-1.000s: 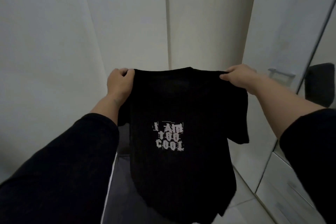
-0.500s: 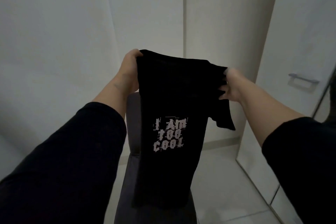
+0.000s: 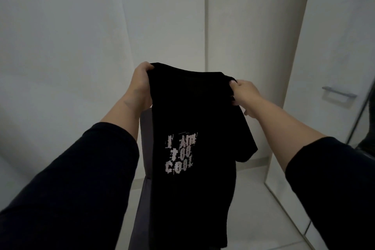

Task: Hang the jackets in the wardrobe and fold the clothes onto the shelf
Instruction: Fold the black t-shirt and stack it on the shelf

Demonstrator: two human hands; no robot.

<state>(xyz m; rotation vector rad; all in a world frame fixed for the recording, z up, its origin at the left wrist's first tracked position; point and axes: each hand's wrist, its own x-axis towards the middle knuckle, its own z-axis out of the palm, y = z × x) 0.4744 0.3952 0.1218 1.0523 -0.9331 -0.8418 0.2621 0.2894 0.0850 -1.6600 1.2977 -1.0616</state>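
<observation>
Left hand closed on the top left edge of our black T-shirt, fingers wrapped over the fabric. Right hand pinching the top right corner, thumb on the near side. We hold the shirt up in the air at arm's length, hanging lengthwise, its left side folded behind, one sleeve dangling to the right. White print reads "I AM TOO COOL". Grey chair just behind the shirt. White wardrobe door with metal handle at right.
</observation>
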